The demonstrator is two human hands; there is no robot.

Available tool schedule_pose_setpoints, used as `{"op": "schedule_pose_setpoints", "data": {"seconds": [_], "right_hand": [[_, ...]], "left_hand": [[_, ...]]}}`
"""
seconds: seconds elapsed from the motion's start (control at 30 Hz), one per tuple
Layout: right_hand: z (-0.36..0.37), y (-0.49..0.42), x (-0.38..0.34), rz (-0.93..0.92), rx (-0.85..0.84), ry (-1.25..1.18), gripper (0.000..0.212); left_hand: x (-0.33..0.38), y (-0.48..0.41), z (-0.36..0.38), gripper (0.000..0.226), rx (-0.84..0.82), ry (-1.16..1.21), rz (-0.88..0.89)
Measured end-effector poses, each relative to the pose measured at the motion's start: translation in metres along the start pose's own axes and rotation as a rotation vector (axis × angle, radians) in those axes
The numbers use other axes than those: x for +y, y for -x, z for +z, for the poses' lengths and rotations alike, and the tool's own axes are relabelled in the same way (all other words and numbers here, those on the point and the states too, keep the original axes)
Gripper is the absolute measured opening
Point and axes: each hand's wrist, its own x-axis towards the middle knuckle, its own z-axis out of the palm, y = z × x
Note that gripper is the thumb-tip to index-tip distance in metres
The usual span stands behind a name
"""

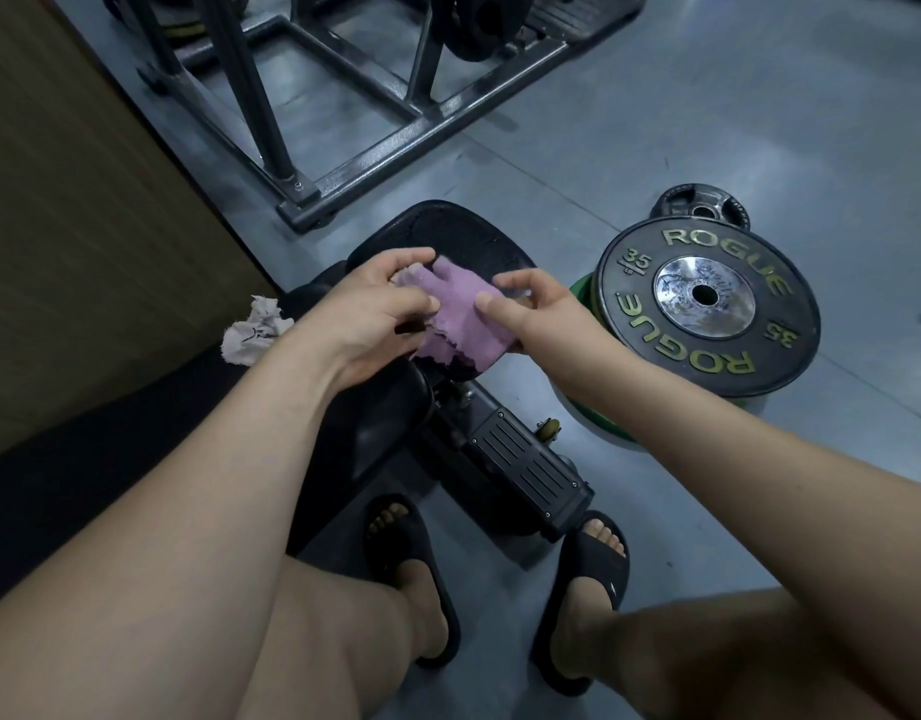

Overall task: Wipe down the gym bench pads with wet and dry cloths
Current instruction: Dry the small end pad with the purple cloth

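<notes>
A purple cloth (461, 317) hangs folded between both hands above the small black seat pad (450, 233) of the gym bench. My left hand (375, 309) pinches its left edge with thumb and fingers. My right hand (533, 309) pinches its right edge. A crumpled pale grey cloth (255, 330) lies on the long black bench pad (136, 439) at the left. The cloth and my hands hide the seat pad's near part.
A black Rogue 35 plate (707, 304) lies on a green plate (583, 298) on the floor at the right, with a smaller black plate (702, 205) behind. A grey steel rack frame (396, 132) stands ahead. A brown wall (68, 210) runs along the left. My sandalled feet straddle the bench base (525, 470).
</notes>
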Motion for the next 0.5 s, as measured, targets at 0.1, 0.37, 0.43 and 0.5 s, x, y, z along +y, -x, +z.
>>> {"op": "schedule_pose_setpoints", "data": {"seconds": [0.1,0.37,0.43,0.5], "right_hand": [[-0.003,-0.004,0.002,0.018,-0.033,-0.012,0.041],[-0.004,-0.003,0.002,-0.02,-0.135,-0.146,0.021],[-0.003,-0.003,0.004,-0.027,-0.189,-0.247,0.024],[-0.003,-0.004,0.003,-0.029,-0.212,-0.348,0.022]], "left_hand": [[0.003,0.003,0.003,0.059,-0.005,-0.003,0.067],[-0.008,0.0,-0.008,0.039,0.116,-0.581,0.296],[-0.011,0.001,-0.006,0.043,-0.055,-0.596,0.228],[-0.014,0.002,-0.005,0.043,-0.144,-0.578,0.183]]}}
